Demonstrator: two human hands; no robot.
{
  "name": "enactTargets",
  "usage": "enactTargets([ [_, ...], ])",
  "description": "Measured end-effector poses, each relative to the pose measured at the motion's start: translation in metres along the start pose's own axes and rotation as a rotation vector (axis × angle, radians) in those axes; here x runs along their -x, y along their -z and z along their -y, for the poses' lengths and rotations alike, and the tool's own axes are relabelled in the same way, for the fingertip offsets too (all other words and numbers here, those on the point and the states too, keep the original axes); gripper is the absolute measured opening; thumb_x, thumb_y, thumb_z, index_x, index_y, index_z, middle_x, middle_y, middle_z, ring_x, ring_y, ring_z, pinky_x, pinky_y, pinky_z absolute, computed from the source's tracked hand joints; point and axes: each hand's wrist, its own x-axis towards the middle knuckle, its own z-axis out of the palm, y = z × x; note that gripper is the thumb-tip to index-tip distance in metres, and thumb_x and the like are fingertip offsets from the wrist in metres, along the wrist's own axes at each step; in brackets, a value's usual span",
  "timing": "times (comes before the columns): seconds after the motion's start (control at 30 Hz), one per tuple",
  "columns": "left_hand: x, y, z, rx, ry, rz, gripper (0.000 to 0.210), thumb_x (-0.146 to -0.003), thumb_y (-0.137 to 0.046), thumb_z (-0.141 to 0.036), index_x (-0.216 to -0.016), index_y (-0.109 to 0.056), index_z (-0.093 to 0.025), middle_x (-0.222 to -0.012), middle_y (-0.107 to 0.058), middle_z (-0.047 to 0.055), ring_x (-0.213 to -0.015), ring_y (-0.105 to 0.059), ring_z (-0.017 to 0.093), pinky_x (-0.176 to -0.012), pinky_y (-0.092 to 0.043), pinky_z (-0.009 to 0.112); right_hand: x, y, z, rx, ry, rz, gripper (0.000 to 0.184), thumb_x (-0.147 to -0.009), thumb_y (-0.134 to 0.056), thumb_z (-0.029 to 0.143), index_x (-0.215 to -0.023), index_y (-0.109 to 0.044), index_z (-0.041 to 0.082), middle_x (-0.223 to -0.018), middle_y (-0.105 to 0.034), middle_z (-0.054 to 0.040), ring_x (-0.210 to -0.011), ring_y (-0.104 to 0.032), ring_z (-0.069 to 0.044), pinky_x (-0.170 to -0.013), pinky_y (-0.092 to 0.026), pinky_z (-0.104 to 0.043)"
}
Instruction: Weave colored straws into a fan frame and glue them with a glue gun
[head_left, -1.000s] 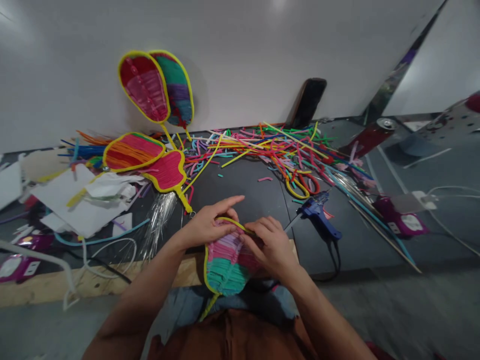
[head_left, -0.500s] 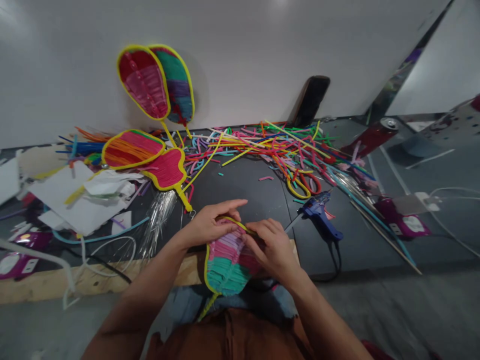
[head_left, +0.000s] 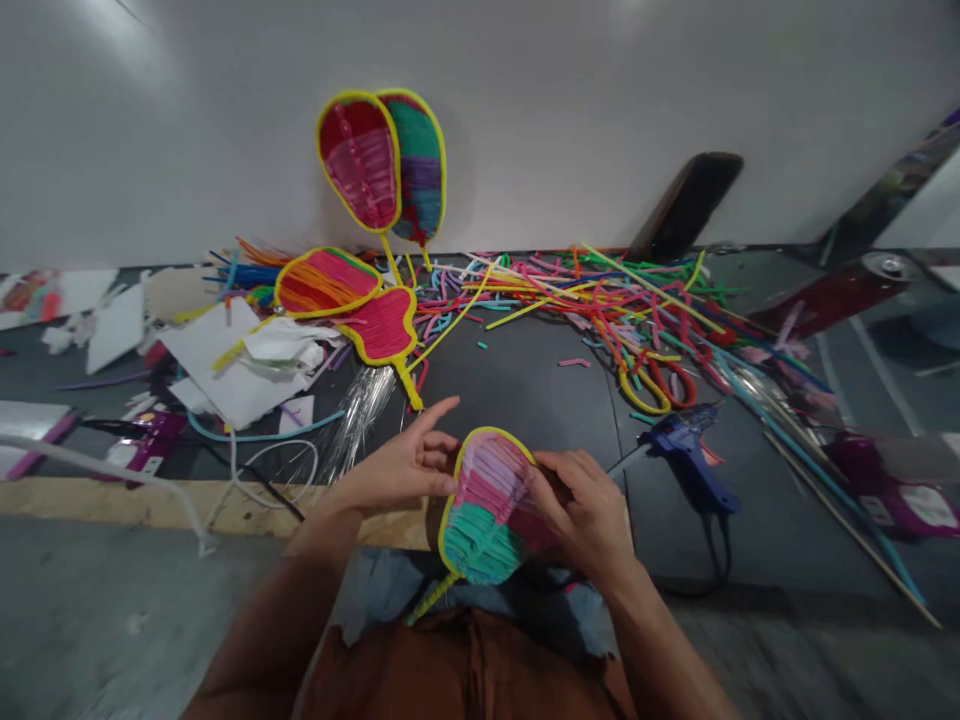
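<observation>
A hand fan made of pipe cleaners (head_left: 486,490), pink and lilac above, teal below, has a yellow rim and a twisted yellow handle. It stands tilted at the table's front edge, its handle pointing towards my body. My right hand (head_left: 586,508) pinches its right edge between thumb and fingers, hiding part of the dark red side. My left hand (head_left: 409,462) is at the fan's left edge, index finger stretched out and the others loosely bent. Its thumb tip is close to the rim; whether it touches I cannot tell.
Finished fans (head_left: 360,165) lean on the wall; others lie on the table. Loose pipe cleaners (head_left: 540,290) are strewn along the back. To the right are scissors (head_left: 645,390), a blue glue gun (head_left: 690,460), a phone (head_left: 694,205) and a can (head_left: 840,290). Papers (head_left: 232,370) and cables lie left.
My left hand has let go of the fan's top rim and moved off to its left side. The right hand still grips the right edge. The view has turned left.
</observation>
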Motion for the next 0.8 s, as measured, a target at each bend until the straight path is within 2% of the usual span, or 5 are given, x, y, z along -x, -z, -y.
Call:
enactTargets([
  [0.1,0.011,-0.005,0.015,0.09,0.033,-0.01,0.117,-0.061,-0.083,-0.017,-0.15,-0.008,-0.028,-0.094,-0.062,0.002,-0.081,-0.064,0.015,-0.075,-0.048,0.03,0.001,-0.001,-0.002,0.009,-0.012,-0.017,0.012,-0.09,-0.056,0.025,-0.094,-0.066,0.019,-0.085,-0.072,-0.0056,-0.078,-0.064,-0.02,-0.074,-0.049,-0.035],
  [0.37,0.011,-0.021,0.024,0.003,-0.088,-0.112,0.108,-0.07,-0.078,-0.025,-0.152,-0.007,-0.02,-0.071,-0.057,-0.006,-0.066,-0.055,0.01,-0.063,-0.04,0.022,0.002,-0.003,0.0,-0.006,-0.012,-0.032,0.013,-0.09,-0.055,0.026,-0.092,-0.066,0.019,-0.082,-0.072,-0.0053,-0.075,-0.064,-0.019,-0.073,-0.05,-0.034],
  [0.6,0.011,-0.02,0.026,0.108,-0.114,-0.101,0.111,-0.068,-0.081,-0.034,-0.151,-0.009,-0.022,-0.084,-0.063,0.0,-0.076,-0.06,0.013,-0.071,-0.043,0.025,0.004,-0.005,-0.005,-0.002,-0.042,-0.034,0.014,-0.09,-0.055,0.029,-0.09,-0.066,0.021,-0.08,-0.07,-0.0042,-0.074,-0.063,-0.019,-0.071,-0.05,-0.033],
  [0.7,0.009,-0.019,0.026,0.152,-0.115,-0.118,0.097,-0.075,-0.074,-0.045,-0.15,-0.018,-0.021,-0.084,-0.063,0.0,-0.072,-0.059,0.012,-0.066,-0.041,0.023,0.005,-0.005,-0.005,-0.002,-0.047,-0.035,0.015,-0.091,-0.054,0.031,-0.091,-0.066,0.021,-0.08,-0.07,-0.0043,-0.074,-0.063,-0.019,-0.07,-0.05,-0.033],
  [0.8,0.005,-0.022,0.026,0.188,-0.116,-0.139,0.089,-0.076,-0.074,-0.043,-0.147,-0.026,-0.021,-0.077,-0.06,-0.003,-0.069,-0.058,0.011,-0.066,-0.04,0.022,0.005,-0.005,-0.004,-0.005,-0.032,-0.041,0.016,-0.091,-0.054,0.031,-0.09,-0.066,0.021,-0.079,-0.07,-0.0043,-0.073,-0.063,-0.019,-0.069,-0.05,-0.033],
])
